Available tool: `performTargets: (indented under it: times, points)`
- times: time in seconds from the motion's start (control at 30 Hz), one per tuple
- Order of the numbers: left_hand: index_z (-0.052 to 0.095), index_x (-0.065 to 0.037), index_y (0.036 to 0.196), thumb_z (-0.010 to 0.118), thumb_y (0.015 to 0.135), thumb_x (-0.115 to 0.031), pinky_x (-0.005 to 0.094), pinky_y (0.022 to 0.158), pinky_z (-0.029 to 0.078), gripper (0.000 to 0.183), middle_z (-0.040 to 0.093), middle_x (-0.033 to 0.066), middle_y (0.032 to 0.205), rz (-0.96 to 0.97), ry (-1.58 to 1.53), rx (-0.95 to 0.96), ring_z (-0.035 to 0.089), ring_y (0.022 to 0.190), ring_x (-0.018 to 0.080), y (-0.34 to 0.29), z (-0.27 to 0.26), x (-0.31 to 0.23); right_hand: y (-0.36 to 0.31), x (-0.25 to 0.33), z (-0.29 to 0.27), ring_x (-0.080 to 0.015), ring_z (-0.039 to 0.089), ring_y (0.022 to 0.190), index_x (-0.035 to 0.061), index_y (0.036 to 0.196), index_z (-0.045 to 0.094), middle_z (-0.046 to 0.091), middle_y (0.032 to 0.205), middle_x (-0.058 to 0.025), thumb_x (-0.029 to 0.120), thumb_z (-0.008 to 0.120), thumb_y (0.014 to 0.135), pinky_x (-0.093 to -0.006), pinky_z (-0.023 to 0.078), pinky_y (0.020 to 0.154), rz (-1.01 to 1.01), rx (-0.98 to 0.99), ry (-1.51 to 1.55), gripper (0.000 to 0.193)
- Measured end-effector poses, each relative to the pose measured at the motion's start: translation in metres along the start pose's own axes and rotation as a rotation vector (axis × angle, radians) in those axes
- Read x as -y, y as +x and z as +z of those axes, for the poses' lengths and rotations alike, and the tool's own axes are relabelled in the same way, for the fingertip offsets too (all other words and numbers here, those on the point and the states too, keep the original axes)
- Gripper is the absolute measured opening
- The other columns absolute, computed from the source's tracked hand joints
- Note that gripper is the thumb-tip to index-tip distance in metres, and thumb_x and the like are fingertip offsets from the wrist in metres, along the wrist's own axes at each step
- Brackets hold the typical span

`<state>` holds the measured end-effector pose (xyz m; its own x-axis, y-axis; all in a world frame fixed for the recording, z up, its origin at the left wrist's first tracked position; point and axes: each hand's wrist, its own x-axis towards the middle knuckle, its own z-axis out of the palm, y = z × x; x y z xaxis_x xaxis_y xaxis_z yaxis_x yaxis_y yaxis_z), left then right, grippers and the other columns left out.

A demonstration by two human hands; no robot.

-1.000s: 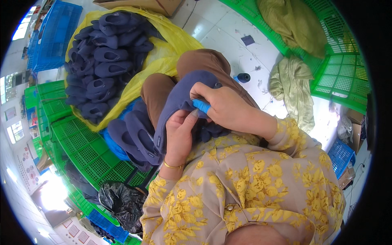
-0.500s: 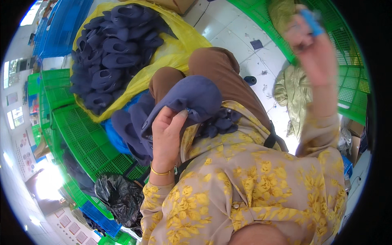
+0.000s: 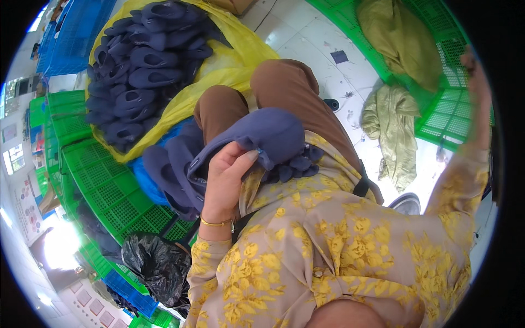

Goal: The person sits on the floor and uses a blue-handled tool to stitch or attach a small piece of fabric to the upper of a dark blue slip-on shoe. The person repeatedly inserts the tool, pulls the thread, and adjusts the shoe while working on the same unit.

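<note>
Pinched between the thumb and fingers of my left hand (image 3: 225,177) is a dark-blue soft slipper (image 3: 273,131), held above my lap. A small light-blue bit shows at its edge by my thumb. Several more dark-blue slippers (image 3: 174,172) lean together just left of that hand. Small dark-blue scraps (image 3: 298,164) lie on my lap under the held slipper. My right arm reaches far out to the right, and the right hand (image 3: 476,71) is blurred at the picture's rim, near a green crate. Whatever its fingers hold cannot be made out.
Ahead on the left, a yellow sack (image 3: 232,65) holds a heap of dark-blue slippers (image 3: 150,60). Green crates (image 3: 106,188) stand on my left, with a black plastic bag (image 3: 156,265) nearby. At right are a green crate (image 3: 445,117), olive cloth (image 3: 391,123) and a dark thread spool (image 3: 332,104).
My right hand has swung outward to the right, away from the olive cloth; the blue object in it no longer shows. My left hand keeps its pinch on the slipper.
</note>
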<state>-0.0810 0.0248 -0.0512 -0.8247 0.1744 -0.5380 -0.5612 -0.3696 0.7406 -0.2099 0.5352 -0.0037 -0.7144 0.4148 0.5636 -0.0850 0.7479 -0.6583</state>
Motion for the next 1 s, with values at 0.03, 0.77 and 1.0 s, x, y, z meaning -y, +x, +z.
performTargets:
  times: [0.03, 0.77, 1.0]
  points:
    - [0.061, 0.005, 0.120, 0.053, 0.096, -0.001, 0.0282, 0.094, 0.048, 0.026, 0.066, 0.0076, 0.116, 0.001, -0.007, 0.010, 0.062, 0.103, 0.0144, -0.001, 0.000, 0.001, -0.030, 0.019, 0.022, -0.0153, 0.063, 0.089, 0.0063, 0.113, 0.064, 0.066, 0.099, -0.0038, 0.000, 0.058, 0.089, -0.0301, 0.050, 0.089, 0.001, 0.143, 0.038, 0.026]
    - [0.061, 0.004, 0.118, 0.055, 0.095, -0.002, 0.0246, 0.087, 0.049, 0.024, 0.066, 0.0049, 0.110, -0.013, 0.038, 0.010, 0.061, 0.098, 0.0101, 0.002, 0.003, 0.003, -0.218, 0.196, 0.111, -0.0274, 0.066, 0.071, 0.0030, 0.107, 0.066, 0.066, 0.077, -0.0083, 0.002, 0.064, 0.073, -0.0382, 0.052, 0.060, -0.432, 1.121, 0.415, 0.034]
    - [0.063, 0.004, 0.115, 0.056, 0.095, -0.002, 0.0243, 0.086, 0.050, 0.022, 0.066, 0.0045, 0.108, -0.036, 0.001, -0.026, 0.061, 0.095, 0.0096, 0.001, 0.007, 0.005, -0.215, 0.203, 0.111, -0.0260, 0.066, 0.069, 0.0026, 0.098, 0.064, 0.064, 0.074, -0.0076, 0.006, 0.064, 0.073, -0.0381, 0.051, 0.060, -0.495, 1.153, 0.325, 0.025]
